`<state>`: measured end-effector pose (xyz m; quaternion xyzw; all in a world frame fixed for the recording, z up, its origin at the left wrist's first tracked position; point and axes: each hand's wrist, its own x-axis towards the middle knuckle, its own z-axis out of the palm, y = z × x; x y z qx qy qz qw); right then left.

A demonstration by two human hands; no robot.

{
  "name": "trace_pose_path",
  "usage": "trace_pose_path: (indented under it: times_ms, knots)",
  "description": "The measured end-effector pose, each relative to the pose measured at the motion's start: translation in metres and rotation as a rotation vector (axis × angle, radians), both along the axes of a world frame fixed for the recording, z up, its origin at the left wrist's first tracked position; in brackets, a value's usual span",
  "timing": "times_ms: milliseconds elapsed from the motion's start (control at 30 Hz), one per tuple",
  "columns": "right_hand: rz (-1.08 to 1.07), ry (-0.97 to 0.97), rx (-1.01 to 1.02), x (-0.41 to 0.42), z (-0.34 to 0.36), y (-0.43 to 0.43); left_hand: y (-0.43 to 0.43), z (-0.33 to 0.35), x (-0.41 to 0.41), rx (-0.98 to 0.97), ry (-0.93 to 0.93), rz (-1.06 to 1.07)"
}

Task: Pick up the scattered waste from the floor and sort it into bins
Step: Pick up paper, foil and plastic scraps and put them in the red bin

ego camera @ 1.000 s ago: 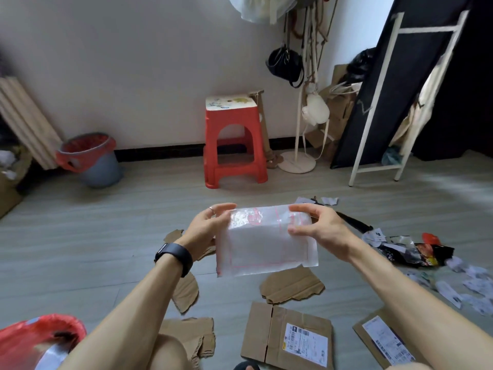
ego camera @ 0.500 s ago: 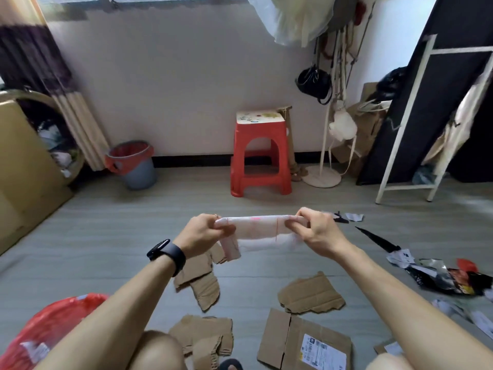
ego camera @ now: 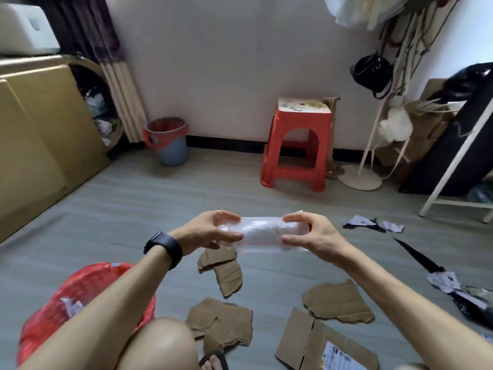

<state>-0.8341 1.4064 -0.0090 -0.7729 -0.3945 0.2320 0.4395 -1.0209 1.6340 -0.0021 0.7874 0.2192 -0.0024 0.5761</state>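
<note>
A clear plastic bag (ego camera: 262, 236) with red print is folded into a narrow band and held above the floor. My left hand (ego camera: 206, 231) grips its left end and my right hand (ego camera: 310, 235) grips its right end, thumbs and fingers curled round it. Below them lie torn cardboard pieces (ego camera: 224, 272), (ego camera: 337, 303), (ego camera: 221, 325) and a flattened box with a label (ego camera: 314, 343). A red-lined bin (ego camera: 80, 297) holding some waste sits at my lower left. A grey bin with a red liner (ego camera: 168, 141) stands by the far wall.
Torn paper and black plastic scraps (ego camera: 453, 284) litter the floor at the right. A red stool (ego camera: 298, 142) stands against the wall, with a coat stand (ego camera: 360, 180) and a white-framed rack (ego camera: 458, 156) to its right. Large cardboard boxes (ego camera: 40, 134) fill the left side.
The flat bag has been folded down into a narrow band between both hands. My view has swung left, so the boxes and the near red-lined bin show more.
</note>
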Motion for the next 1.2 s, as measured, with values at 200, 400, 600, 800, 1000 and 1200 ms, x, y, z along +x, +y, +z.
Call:
trace_pose_path:
  times_ms: [200,400,600,800,1000,1200]
  knots:
    - [0.097,-0.540,-0.040,-0.015,-0.022,0.050,0.033,-0.022,-0.036,0.426,0.011,0.060]
    - [0.199,-0.336,-0.161,-0.057,-0.034,0.114,0.080,-0.038,-0.102,0.770,0.011,0.260]
    - [0.256,-0.073,-0.123,-0.151,-0.080,0.189,0.132,-0.043,-0.194,1.125,0.242,0.277]
    - [0.303,0.086,-0.217,-0.206,-0.144,0.226,0.183,-0.037,-0.277,1.420,0.669,0.144]
    - [0.346,-0.025,-0.321,-0.223,-0.177,0.235,0.179,-0.045,-0.265,1.566,0.946,-0.020]
    - [0.394,-0.122,-0.244,-0.237,-0.181,0.253,0.160,-0.137,-0.243,1.556,0.656,-0.314]
